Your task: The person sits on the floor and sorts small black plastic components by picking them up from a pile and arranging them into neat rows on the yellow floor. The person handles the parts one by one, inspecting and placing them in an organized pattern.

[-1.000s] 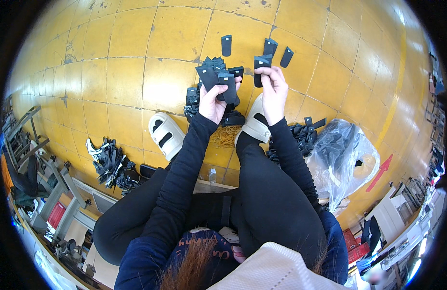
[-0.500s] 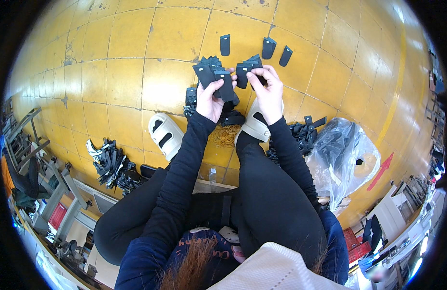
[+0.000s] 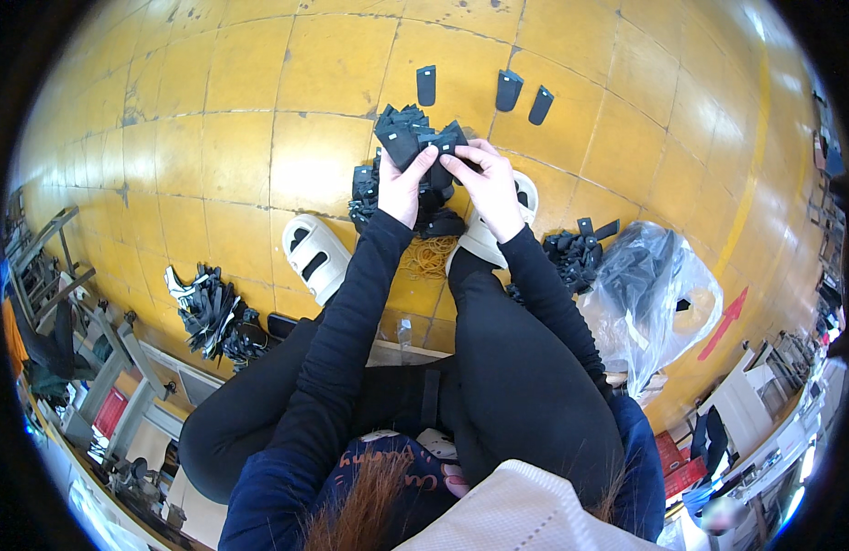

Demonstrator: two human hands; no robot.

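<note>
the person sits low on the yellow tiled floor (image 3: 259, 138), knees up, both arms stretched forward. the step in hand looks like gathering small black pieces into one bundle: the left hand (image 3: 404, 188) is closed round the lower part of a stack of black pieces (image 3: 408, 140), and the right hand (image 3: 487, 184) pinches the stack's right edge with thumb and fingertips, seemingly squaring a piece against the rest. the stack is held up in the air between the two hands, above the feet. a fair judgement is that the next move calls for a firm left grip while the right hand frees itself to bind or add to the stack.

below the hands lie two white sandals (image 3: 316, 257), a scatter of rubber bands (image 3: 429, 257) between them, and a dark heap of pieces (image 3: 365, 193) just behind the left hand. to the right a clear plastic bag (image 3: 659, 298) stands open, holding more black pieces; a loose pile (image 3: 571, 255) lies just beside it. to the left sits another black pile (image 3: 213, 312). farthest out, three single pieces (image 3: 509, 90) lie apart on the tiles.
</note>
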